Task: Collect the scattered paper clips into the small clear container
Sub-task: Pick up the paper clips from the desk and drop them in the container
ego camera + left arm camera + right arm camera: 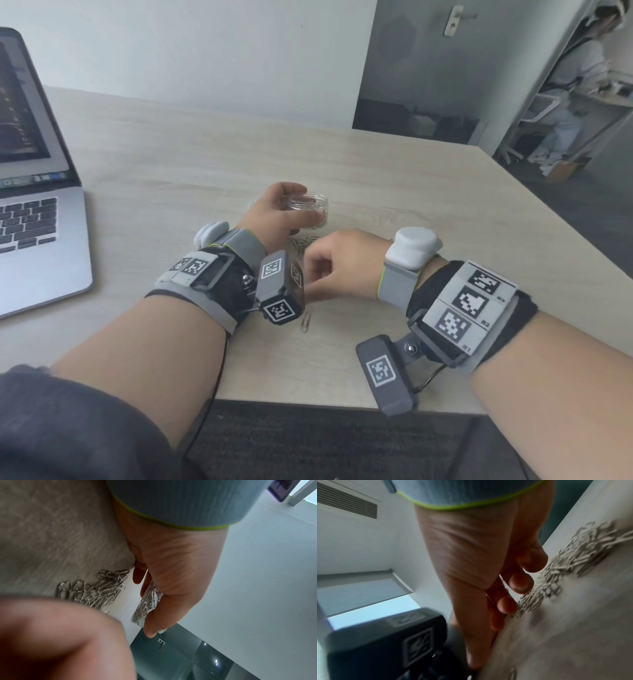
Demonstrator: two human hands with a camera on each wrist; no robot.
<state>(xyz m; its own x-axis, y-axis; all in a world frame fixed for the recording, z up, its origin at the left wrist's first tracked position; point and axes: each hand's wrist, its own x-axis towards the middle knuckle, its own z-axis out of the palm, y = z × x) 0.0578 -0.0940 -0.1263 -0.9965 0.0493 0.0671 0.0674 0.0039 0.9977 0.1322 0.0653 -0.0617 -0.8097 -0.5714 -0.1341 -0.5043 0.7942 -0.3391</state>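
Note:
My left hand (306, 202) grips the small clear container (314, 205) on the table; in the left wrist view the container (149, 602) shows several paper clips inside. A pile of silver paper clips (303, 244) lies just in front of it, also visible as the pile (96, 589) and, blurred, the pile (573, 561). My right hand (310, 281) hovers over the pile's near end with fingers curled, fingertips (506, 606) touching the clips. Blur hides whether any clip is pinched. One stray clip (306, 322) lies nearer to me.
An open laptop (37, 219) stands at the left of the light wooden table (445, 192). The table's near edge runs under my forearms and its right edge slants away. A person (575, 89) stands beyond the doorway at the far right.

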